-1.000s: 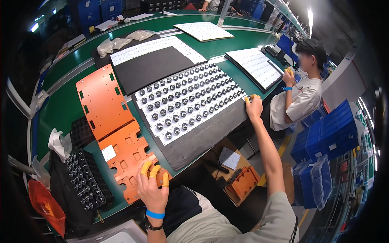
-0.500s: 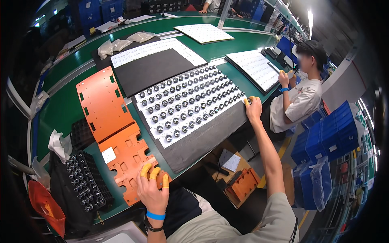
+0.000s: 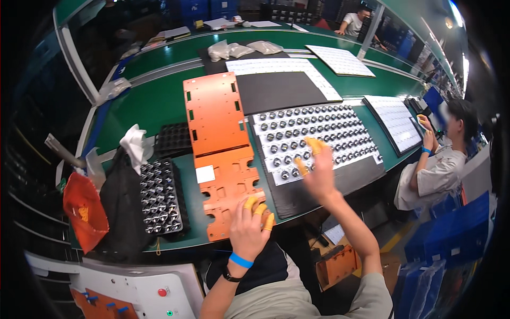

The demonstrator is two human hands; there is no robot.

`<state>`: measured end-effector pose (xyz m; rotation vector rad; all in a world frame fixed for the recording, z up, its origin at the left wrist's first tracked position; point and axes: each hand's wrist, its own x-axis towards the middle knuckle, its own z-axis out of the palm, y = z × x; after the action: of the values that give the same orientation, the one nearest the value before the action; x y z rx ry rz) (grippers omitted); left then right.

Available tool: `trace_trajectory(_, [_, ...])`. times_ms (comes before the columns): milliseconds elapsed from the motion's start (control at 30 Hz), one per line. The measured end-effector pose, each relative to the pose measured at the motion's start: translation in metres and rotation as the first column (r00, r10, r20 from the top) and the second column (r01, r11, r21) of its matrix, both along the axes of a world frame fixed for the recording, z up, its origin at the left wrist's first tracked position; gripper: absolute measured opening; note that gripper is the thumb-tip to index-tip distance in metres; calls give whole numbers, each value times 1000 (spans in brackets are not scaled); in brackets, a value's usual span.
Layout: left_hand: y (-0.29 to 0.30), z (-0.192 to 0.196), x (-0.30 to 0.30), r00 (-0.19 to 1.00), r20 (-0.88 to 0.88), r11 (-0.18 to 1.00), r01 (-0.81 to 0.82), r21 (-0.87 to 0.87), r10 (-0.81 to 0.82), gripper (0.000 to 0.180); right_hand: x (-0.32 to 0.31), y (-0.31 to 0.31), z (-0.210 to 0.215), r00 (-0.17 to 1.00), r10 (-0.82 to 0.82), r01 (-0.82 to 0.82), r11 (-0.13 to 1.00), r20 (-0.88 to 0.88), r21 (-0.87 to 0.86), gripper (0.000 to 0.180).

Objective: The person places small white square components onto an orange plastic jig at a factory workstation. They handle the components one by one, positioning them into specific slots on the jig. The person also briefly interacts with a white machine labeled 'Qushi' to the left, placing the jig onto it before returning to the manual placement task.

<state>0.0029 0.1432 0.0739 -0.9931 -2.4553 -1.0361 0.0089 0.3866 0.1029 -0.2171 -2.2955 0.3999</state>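
Note:
My left hand (image 3: 248, 231), wearing yellow finger cots and a blue wristband, rests on the near right edge of an orange fixture plate (image 3: 229, 183), fingers stretched. A small white square plate (image 3: 205, 174) lies on that fixture, whose hinged orange lid (image 3: 215, 106) is folded back. To the right, my right hand (image 3: 320, 173) is over a white panel (image 3: 280, 178) covered with rows of round, black-rimmed, lens-like parts (image 3: 287, 134). Its cot-covered fingers are apart, with nothing seen in them; whether they touch the parts cannot be told.
Black foam sheet (image 3: 297, 199) lies under the panel. Left of the fixture stands a black tray (image 3: 161, 196) of shiny round parts, beside an orange bag (image 3: 85, 212). More white panels (image 3: 340, 59) lie farther back. At right, a co-worker (image 3: 441, 154) sits near blue crates (image 3: 451, 228).
My right hand has moved left from the panel's far right corner to above its left-middle rows. My left hand stays at the fixture's edge. The whole view has swung left.

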Motion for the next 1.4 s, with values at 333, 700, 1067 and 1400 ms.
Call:
trace_trajectory(333, [-4, -2, 1, 996, 67, 999, 52, 0, -52, 38, -135, -178, 3, 822, 187, -311, 938, 538, 150, 40])
trace_trajectory(700, [-7, -8, -1, 998, 33, 994, 59, -89, -56, 33, -144, -177, 30, 765, 225, -272, 962, 603, -13, 23])
trace_trajectory(1067, [-4, 2, 1, 994, 100, 997, 60, -55, -55, 34, 38, -15, -6, 928, 239, 24, 728, 286, -685, 23])
trace_trajectory(1400, [3, 4, 4, 998, 51, 1000, 22, -11, -22, 26, 154, 157, -48, 810, -462, 579, 723, 360, -376, 21])
